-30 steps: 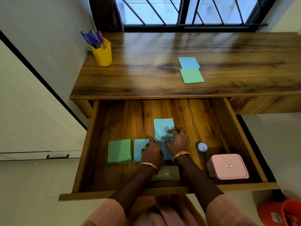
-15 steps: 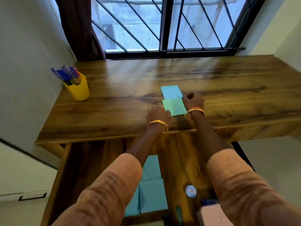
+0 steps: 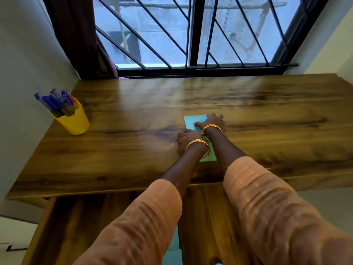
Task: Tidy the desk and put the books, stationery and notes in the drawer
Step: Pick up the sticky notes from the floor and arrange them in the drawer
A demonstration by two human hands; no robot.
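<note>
Now both hands are reaching up from the drawer (image 3: 63,226) onto the surface (image 3: 133,150); a second ago they were pressing notes flat inside the drawer, so I'm reading this as the next pickup already starting. My right hand (image 3: 212,122) is landing on the blue note pad (image 3: 193,121) at centre frame, where half a second back it was only at the pads' right edge. My left hand (image 3: 188,139) is lying flat just below and left of it, covering most of the green note pad (image 3: 211,158), of which only a lower corner is peeking out by the wrist. Fingers on both hands are looking spread and flat on the paper, not pinching anything yet; whether an edge is lifted I cannot tell, they're small here. Pads are looking thin, square, flush to the wood, probably needing a fingernail under an edge or a slide toward the front lip. Yellow pen cup (image 3: 73,119) is sitting untouched at left, pens (image 3: 55,101) upright in it. More blue notes (image 3: 172,254) are showing in the drawer, bottom centre.
</note>
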